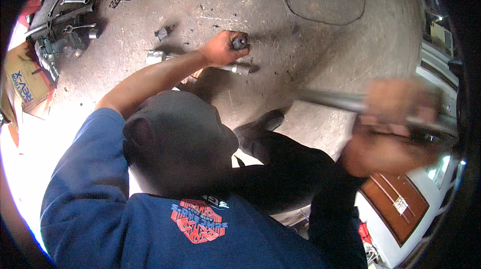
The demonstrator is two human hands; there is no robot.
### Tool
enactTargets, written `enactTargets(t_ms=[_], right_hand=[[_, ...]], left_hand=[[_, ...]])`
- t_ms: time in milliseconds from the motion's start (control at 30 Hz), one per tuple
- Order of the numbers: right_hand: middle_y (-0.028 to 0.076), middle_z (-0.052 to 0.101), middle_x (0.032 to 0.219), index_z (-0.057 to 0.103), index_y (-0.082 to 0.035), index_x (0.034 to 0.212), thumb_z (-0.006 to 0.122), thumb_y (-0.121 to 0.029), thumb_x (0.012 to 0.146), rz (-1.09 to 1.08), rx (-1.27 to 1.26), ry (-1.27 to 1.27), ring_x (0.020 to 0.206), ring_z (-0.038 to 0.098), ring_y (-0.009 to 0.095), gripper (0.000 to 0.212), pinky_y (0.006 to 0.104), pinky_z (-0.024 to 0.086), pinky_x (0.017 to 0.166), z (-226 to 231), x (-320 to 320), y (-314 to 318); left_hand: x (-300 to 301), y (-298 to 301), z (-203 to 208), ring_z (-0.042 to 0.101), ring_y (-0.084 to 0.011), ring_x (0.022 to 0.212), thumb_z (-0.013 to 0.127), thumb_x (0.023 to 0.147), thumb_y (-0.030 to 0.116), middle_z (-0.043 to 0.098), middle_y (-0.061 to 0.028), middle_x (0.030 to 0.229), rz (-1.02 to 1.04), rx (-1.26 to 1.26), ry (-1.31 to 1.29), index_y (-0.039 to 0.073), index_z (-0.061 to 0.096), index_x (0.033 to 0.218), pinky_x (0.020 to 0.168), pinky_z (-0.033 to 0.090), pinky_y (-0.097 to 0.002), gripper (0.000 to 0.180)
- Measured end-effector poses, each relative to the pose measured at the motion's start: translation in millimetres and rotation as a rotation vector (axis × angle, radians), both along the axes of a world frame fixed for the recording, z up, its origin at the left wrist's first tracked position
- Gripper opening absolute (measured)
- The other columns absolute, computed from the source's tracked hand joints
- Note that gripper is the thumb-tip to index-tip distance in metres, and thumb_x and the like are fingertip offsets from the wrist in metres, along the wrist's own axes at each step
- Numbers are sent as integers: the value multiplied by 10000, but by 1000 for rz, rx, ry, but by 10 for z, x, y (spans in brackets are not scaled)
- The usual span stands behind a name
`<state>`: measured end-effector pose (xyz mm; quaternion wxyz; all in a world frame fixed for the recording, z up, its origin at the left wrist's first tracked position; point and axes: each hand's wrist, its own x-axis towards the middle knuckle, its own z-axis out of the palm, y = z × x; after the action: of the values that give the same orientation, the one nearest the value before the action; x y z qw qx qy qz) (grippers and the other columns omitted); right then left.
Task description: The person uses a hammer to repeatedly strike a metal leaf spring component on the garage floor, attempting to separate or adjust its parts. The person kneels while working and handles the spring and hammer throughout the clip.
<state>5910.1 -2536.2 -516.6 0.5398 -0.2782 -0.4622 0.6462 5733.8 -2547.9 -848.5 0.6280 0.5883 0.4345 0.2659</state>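
Note:
Out over the floor, my left hand (225,51) is closed round a dark, upright cylindrical piece (240,42), whose round end faces up. Just under and beside that hand lies a silver metal shaft (235,68); a thick, bright cylindrical end (156,57) shows to the left of my wrist. On the right, my right hand (396,101) is raised and smeared by motion, with its fingers wrapped round a long metal bar (335,99). Whether the bar carries a head is too blurred to tell. My bent knee (175,131) hides part of the floor below the left arm.
A small dark block (163,32) lies past my left forearm. At the left are a power wrench (50,53), several spanners (75,1) and a cardboard box (32,81). A thin cable (325,21) loops across the far floor. A brown panel (396,206) stands lower right.

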Motion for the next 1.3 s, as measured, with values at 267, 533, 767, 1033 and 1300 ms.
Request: enactTargets(t_ms=[267,533,767,1033,1300], right_hand=[[133,669,810,634,-40,1192,529,-503,1060,-12,-103,-1403,706,641,296,493,429,538,694,-1195,1,-800],[-7,487,692,534,-114,935,472,-677,1016,76,-61,-187,532,500,122,573,246,446,489,370,-115,293],[169,664,1074,579,33,1264,480,-534,1074,216,-1005,-1333,996,608,354,606,430,492,939,-1436,-7,-805],[99,604,869,559,-30,1104,406,-702,1024,-322,-518,-1115,689,546,221,694,345,447,598,-563,120,-343],[107,605,940,585,-57,1133,458,-522,1078,-89,-256,-446,803,560,247,486,404,491,768,-928,-51,-609]], left_hand=[[82,-9,-19,708,-259,998,776,881,337,739,-175,1068,197,244,192,39,657,1254,919,559,-449,492],[55,-75,-50,682,-231,793,717,906,314,738,-145,908,98,8,-5,29,692,1102,802,551,-389,347],[-173,-67,34,707,-208,952,726,906,266,741,-132,1028,146,-182,48,18,653,1196,884,559,-395,389],[12,-49,85,728,-252,972,748,891,278,753,-192,1054,149,66,63,10,686,1192,903,552,-380,408],[30,-109,-15,732,-292,846,742,871,222,739,-206,936,149,115,-62,-28,687,1094,830,561,-396,340]])
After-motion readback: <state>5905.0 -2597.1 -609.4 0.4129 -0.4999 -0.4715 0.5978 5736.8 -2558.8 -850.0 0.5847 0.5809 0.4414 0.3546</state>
